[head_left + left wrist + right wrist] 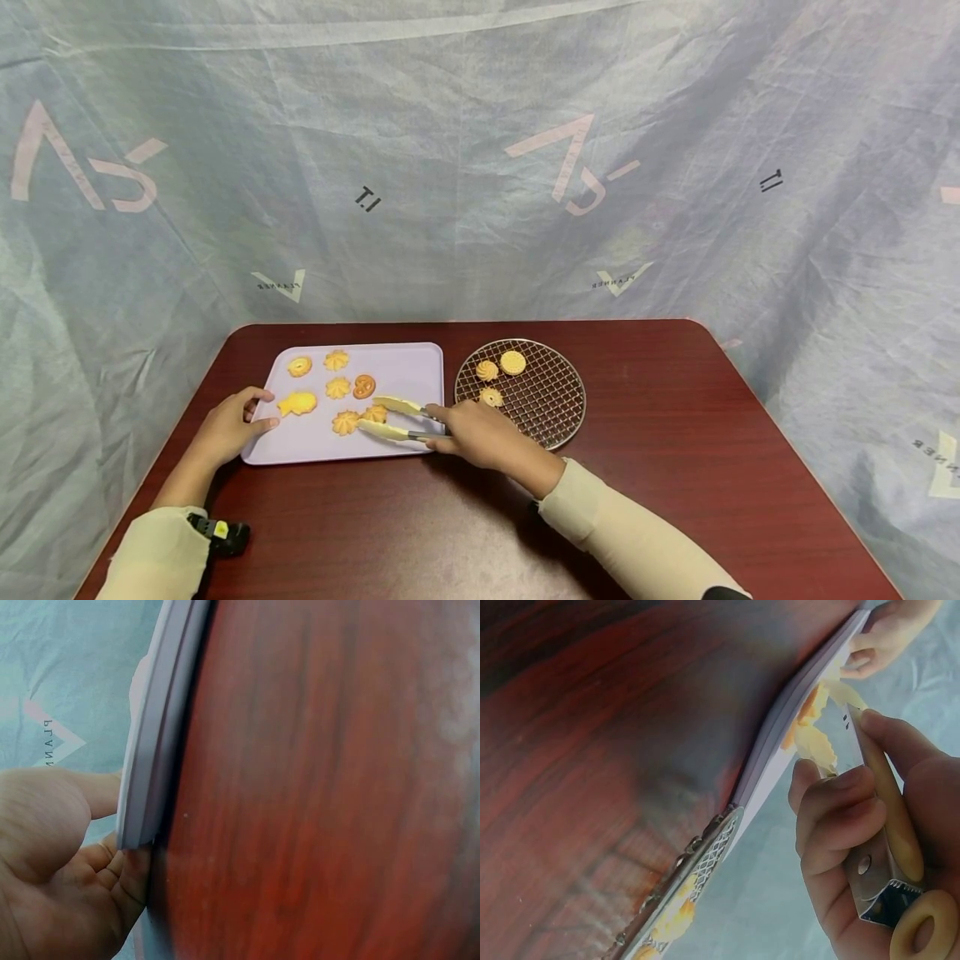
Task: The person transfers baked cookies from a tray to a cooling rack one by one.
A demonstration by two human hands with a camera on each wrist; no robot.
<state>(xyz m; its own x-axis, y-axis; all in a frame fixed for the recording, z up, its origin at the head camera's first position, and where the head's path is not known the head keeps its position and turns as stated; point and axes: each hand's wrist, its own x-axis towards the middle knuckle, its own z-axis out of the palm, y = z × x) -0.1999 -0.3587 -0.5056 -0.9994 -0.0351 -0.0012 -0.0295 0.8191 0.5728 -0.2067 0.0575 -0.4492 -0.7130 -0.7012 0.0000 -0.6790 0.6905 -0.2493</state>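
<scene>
"At the left edge of the tray (420,371), why is the left hand (228,425) there?"

"It pinches the rim (146,772), likely to keep the tray from sliding."

"And the right hand (480,433)?"

"It grips tongs (390,431), their tips straddling a cookie (374,413) on the tray's near half; whether they squeeze it, I can't quite tell."

"The wire rack (551,400)?"

"On the surface (660,417) just right of the tray, bearing three visible cookies (513,363), set close, I'd judge, for easy reach."

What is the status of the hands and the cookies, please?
Left hand holding tray edge. Right hand holding tongs. One cookie between tips. Another cookie close beside, may crowd them.
</scene>
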